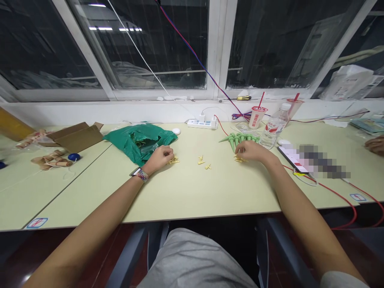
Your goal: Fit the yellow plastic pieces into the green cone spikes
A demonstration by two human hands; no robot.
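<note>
My left hand (160, 158), wearing a watch with a patterned band, has its fingers curled together just right of a torn green plastic bag (126, 140). Small yellow plastic pieces (174, 161) lie at its fingertips. My right hand (249, 151) pinches downward over another little heap of yellow pieces (240, 159). Whatever either hand holds is hidden by the fingers. Behind the right hand lies a row of green cone-shaped pieces (237, 138) with pointed tips. A few loose yellow pieces (201, 162) rest on the table between my hands.
A drink cup with straw (257, 117), a water bottle (272, 128) and a phone (294, 159) with cables are at the right. A power strip (202, 124) lies behind. Leftward are an open cardboard box (78, 138) and a wooden toy with blue ball (74, 157). Another person's hand (375, 145) shows far right.
</note>
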